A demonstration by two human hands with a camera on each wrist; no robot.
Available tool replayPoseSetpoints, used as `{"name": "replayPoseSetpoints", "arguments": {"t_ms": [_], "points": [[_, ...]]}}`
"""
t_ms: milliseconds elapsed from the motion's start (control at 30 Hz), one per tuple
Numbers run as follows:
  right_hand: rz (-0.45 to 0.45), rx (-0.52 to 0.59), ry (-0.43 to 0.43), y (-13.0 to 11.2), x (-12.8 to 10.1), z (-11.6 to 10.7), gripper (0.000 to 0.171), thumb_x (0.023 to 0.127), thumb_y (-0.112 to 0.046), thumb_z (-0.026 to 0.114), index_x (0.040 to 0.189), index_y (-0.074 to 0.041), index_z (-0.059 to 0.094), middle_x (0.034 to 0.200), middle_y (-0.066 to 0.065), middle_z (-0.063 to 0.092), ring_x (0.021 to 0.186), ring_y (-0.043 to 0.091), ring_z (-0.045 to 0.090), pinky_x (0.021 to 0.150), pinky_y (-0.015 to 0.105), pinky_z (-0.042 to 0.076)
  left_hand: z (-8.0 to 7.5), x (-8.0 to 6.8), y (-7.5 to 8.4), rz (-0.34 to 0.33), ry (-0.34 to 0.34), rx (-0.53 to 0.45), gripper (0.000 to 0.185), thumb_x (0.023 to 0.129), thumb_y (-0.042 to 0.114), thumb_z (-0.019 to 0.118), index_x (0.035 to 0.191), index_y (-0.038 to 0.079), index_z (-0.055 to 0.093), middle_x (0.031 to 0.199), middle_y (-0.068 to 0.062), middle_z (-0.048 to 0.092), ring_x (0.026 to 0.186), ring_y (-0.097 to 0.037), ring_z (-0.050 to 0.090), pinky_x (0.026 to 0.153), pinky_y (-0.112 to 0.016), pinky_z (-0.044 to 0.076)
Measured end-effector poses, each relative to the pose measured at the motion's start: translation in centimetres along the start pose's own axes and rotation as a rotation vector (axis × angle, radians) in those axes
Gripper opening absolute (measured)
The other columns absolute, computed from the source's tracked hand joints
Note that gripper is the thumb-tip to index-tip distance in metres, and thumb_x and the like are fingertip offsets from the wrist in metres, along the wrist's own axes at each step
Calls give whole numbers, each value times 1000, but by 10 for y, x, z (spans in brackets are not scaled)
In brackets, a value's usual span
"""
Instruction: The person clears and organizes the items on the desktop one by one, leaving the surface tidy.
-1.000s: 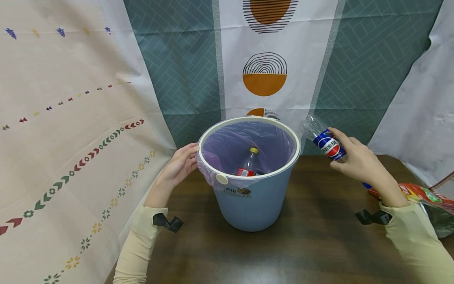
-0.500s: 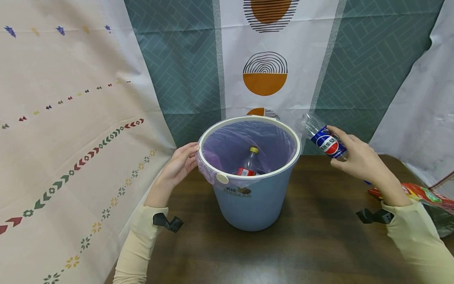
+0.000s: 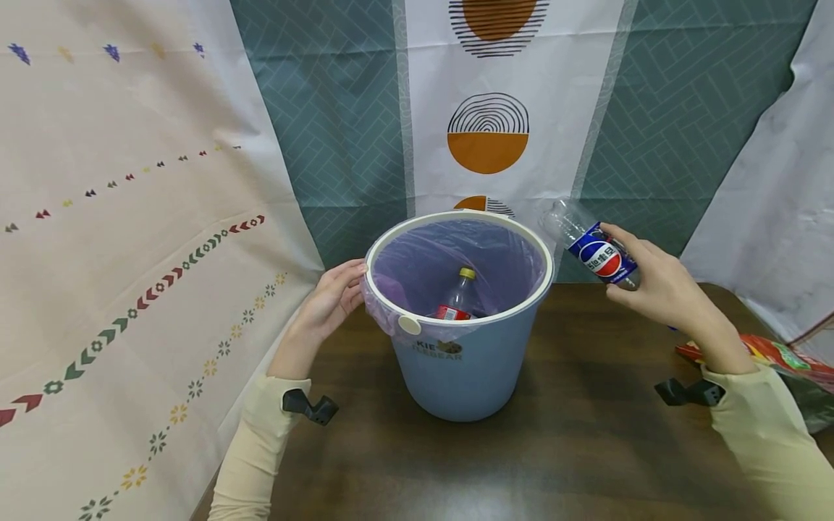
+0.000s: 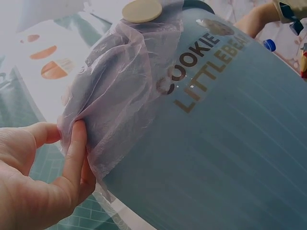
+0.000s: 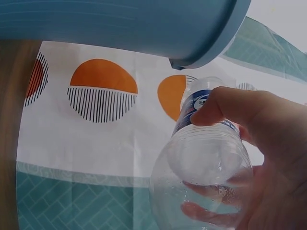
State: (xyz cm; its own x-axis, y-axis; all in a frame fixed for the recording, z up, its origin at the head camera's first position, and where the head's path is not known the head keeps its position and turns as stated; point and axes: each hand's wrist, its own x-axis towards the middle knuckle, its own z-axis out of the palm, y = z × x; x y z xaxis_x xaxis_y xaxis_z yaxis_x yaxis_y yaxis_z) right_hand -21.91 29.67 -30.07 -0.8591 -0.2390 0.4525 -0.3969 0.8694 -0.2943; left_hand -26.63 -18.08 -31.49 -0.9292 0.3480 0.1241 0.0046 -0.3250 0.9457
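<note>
Head view: the right hand (image 3: 658, 289) grips an empty clear bottle (image 3: 589, 246) with a blue label, fingers and thumb curled round its body (the right wrist view shows the thumb across the label and fingertips behind the clear plastic). The bottle is tilted, its far end pointing up and left, just beside the bin's right rim and above it, not over the opening. The right forearm reaches in from the lower right, wrist raised off the table (image 3: 586, 449).

The left hand (image 3: 329, 300) rests against the left rim of the blue bin (image 3: 465, 376), fingers fairly straight, thumb and fingers touching the purple liner bag (image 4: 120, 96) folded over the edge. Inside the bin lies a yellow-capped bottle (image 3: 456, 300). A patterned curtain (image 3: 489, 130) hangs behind.
</note>
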Motion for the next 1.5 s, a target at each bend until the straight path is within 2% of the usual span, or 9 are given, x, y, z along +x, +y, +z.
{"name": "replayPoseSetpoints", "arguments": {"t_ms": [67,267,533,700,1000,1500], "points": [[-9,5,1,0,1,-1,95,75,-8,76,153,-22,24,122,30,52,97,41,52,74,62,53,0,1,0,-4,8,-2,13,101,10,47,110,4,55,90,0,64,77,-6,65,69,-16,56],[-53,10,29,-2,3,-4,95,73,-5,76,152,-23,27,121,26,55,95,35,53,75,59,52,0,0,0,-10,5,-17,12,100,9,48,107,5,57,90,1,65,77,-6,65,69,-16,56],[-132,44,38,-6,9,-7,99,72,-1,76,152,-29,27,133,23,51,106,36,52,83,64,49,-1,1,-1,-5,-4,-24,13,100,10,48,110,4,55,91,1,65,78,-6,66,69,-16,55],[-182,42,44,-8,12,-9,100,70,1,77,152,-27,27,132,22,52,108,34,53,84,63,49,1,1,0,-11,10,-22,13,101,9,46,109,5,55,90,1,65,77,-6,65,68,-16,55],[-215,29,46,-12,19,-13,98,70,0,77,152,-25,28,128,22,53,108,34,52,86,63,49,1,1,0,-8,5,-10,16,101,9,45,114,3,52,93,1,65,80,-6,66,69,-17,56],[-252,50,9,-21,31,-16,97,74,1,76,153,-26,26,135,22,49,115,36,48,89,63,46,1,1,1,-12,4,-21,17,101,8,44,115,1,51,92,1,66,78,-6,66,69,-16,55]]}}
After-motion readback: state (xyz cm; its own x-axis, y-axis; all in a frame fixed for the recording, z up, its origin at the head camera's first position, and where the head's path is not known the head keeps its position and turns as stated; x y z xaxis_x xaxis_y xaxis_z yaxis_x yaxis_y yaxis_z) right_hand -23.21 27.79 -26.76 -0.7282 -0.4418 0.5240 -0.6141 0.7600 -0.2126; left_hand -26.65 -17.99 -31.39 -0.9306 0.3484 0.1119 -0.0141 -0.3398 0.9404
